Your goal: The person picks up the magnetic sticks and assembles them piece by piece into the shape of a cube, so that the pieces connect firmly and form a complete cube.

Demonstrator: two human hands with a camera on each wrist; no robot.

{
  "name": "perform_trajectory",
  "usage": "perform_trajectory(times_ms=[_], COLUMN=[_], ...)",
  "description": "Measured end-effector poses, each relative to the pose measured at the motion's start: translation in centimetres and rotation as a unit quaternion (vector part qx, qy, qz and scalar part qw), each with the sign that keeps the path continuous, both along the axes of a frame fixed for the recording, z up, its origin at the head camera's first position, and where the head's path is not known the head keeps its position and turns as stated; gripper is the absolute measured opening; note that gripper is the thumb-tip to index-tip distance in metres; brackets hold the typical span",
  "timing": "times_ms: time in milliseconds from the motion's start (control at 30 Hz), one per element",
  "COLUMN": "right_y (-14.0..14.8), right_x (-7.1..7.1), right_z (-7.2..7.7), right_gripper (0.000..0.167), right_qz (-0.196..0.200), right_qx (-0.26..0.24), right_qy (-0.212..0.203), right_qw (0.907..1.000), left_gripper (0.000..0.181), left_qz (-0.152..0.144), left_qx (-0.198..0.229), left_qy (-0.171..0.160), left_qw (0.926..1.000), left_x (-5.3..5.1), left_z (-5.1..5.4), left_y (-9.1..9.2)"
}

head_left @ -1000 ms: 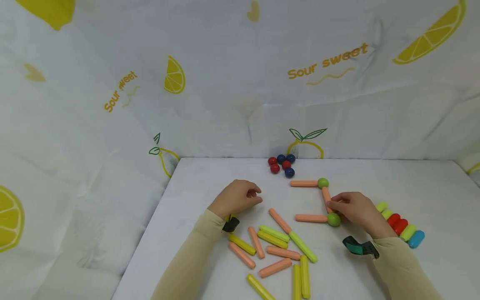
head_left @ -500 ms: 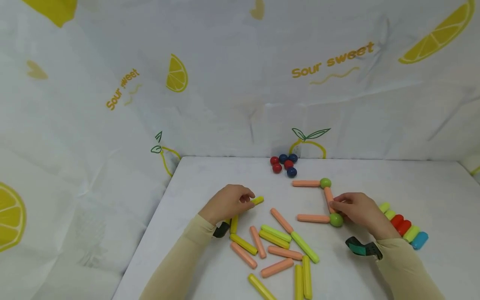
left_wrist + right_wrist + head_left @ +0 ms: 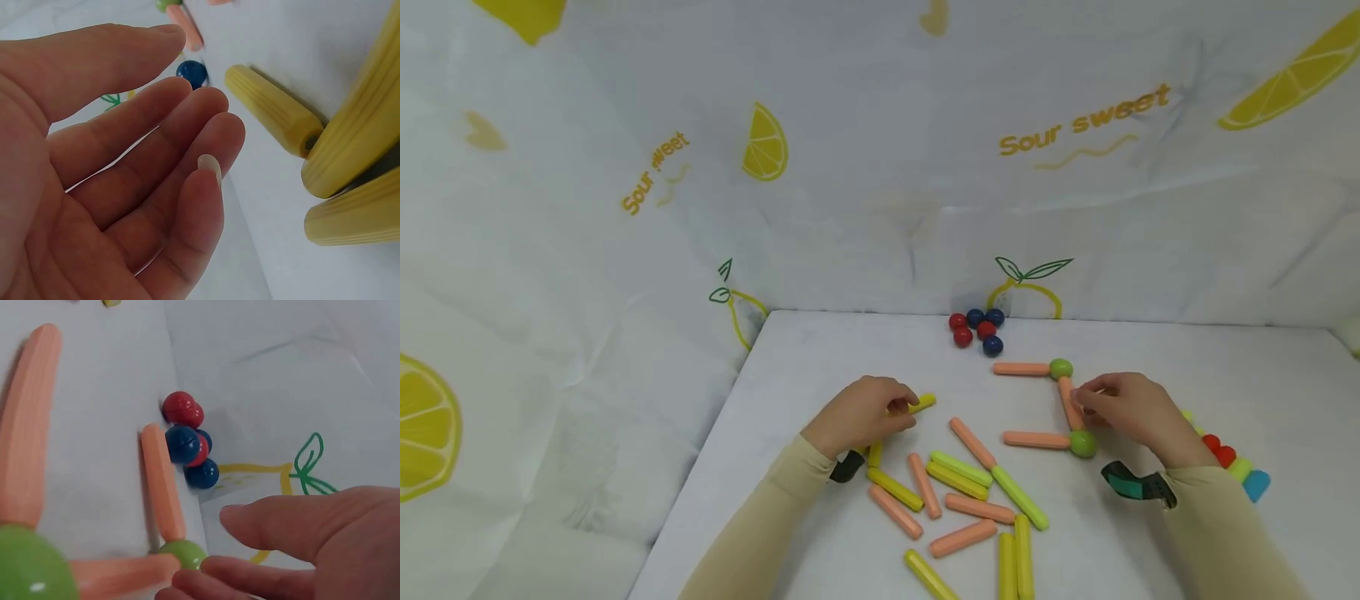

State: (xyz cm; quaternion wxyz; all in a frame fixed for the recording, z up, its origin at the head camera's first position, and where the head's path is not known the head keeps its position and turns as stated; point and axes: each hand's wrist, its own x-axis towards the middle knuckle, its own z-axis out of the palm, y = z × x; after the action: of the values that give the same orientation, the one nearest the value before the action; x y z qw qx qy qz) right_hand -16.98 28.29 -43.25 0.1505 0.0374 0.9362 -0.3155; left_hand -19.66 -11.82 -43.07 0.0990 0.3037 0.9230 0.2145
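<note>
My left hand (image 3: 861, 412) hovers over the left side of the table, fingers loosely bent and thumb apart, holding nothing in the left wrist view. Just past its fingertips lies a yellow stick (image 3: 272, 109), with more yellow sticks (image 3: 359, 119) beside it. On the right, pink sticks and green balls form a three-sided frame that opens leftward. My right hand (image 3: 1138, 412) is at the frame's cross stick (image 3: 1067, 398), between the near green ball (image 3: 1082, 443) and the far green ball (image 3: 1061, 369). Its thumb and fingers are apart in the right wrist view; whether fingertips touch the stick is unclear.
Red and blue balls (image 3: 986, 331) cluster at the table's back edge. Loose pink, yellow and lime sticks (image 3: 962, 537) lie scattered at front centre. Short red, lime and blue pieces (image 3: 1225, 456) sit beside the right wrist. A lemon-print sheet (image 3: 880, 208) hangs behind.
A yellow stick hidden a second ago now shows beyond my left fingers, after that hand shifted left. My right hand has eased slightly back from the cross stick. The head view has turned slightly left.
</note>
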Motion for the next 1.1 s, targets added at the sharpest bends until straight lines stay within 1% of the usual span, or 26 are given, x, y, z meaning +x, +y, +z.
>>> perform_trajectory(times_ms=[100, 167, 233, 333, 400, 500, 633, 767, 833, 900, 1000, 1100], right_y=[-0.9, -2.0, -3.1, -4.7, -5.4, -6.3, -7.4, -8.1, -8.4, -8.7, -9.0, -9.3], right_x=[-1.6, -3.2, -4.8, -7.1, -8.3, -9.6, -10.8, -11.6, -11.9, -12.2, -12.2, -11.9], right_z=[1.0, 1.4, 1.5, 1.3, 1.1, 0.9, 0.7, 0.2, -0.3, -0.7, -1.0, -0.7], right_gripper=[0.052, 0.047, 0.043, 0.038, 0.036, 0.034, 0.035, 0.037, 0.037, 0.036, 0.031, 0.027], right_qz=[0.02, 0.041, 0.06, 0.082, 0.092, 0.103, 0.104, 0.102, 0.104, 0.105, 0.105, 0.107], right_qx=[0.017, 0.019, 0.015, 0.006, 0.003, 0.002, 0.001, 0.009, 0.015, 0.019, 0.032, 0.035], right_qy=[0.044, 0.075, 0.096, 0.11, 0.113, 0.115, 0.097, 0.081, 0.083, 0.086, 0.09, 0.09], right_qw=[0.9987, 0.9962, 0.9934, 0.9905, 0.9894, 0.988, 0.9898, 0.9914, 0.991, 0.9906, 0.9899, 0.9896], left_gripper=[0.028, 0.027, 0.025, 0.015, 0.009, 0.012, 0.019, 0.024, 0.023, 0.021, 0.017, 0.016], left_qz=[-0.001, -0.003, -0.013, -0.04, -0.062, -0.09, -0.106, -0.117, -0.126, -0.129, -0.133, -0.136], left_qx=[-0.001, 0.001, 0.004, 0.011, 0.014, 0.011, -0.007, -0.026, -0.033, -0.035, -0.038, -0.033], left_qy=[0.002, -0.003, -0.015, -0.044, -0.063, -0.084, -0.098, -0.086, -0.074, -0.075, -0.085, -0.099], left_qw=[1.0, 1.0, 0.9998, 0.9982, 0.996, 0.9923, 0.9895, 0.9891, 0.9887, 0.9881, 0.9868, 0.9852], left_x=[0.0, 0.1, 0.3, 0.6, 0.7, 1.0, 1.3, 1.5, 1.7, 1.8, 1.9, 1.7], left_z=[0.0, 0.1, 0.1, 0.0, -0.1, -0.2, -0.5, -0.9, -1.2, -1.3, -1.5, -1.5], left_y=[0.2, 0.4, 0.5, 0.8, 1.0, 1.2, 1.2, 1.2, 1.3, 1.3, 1.4, 1.2])
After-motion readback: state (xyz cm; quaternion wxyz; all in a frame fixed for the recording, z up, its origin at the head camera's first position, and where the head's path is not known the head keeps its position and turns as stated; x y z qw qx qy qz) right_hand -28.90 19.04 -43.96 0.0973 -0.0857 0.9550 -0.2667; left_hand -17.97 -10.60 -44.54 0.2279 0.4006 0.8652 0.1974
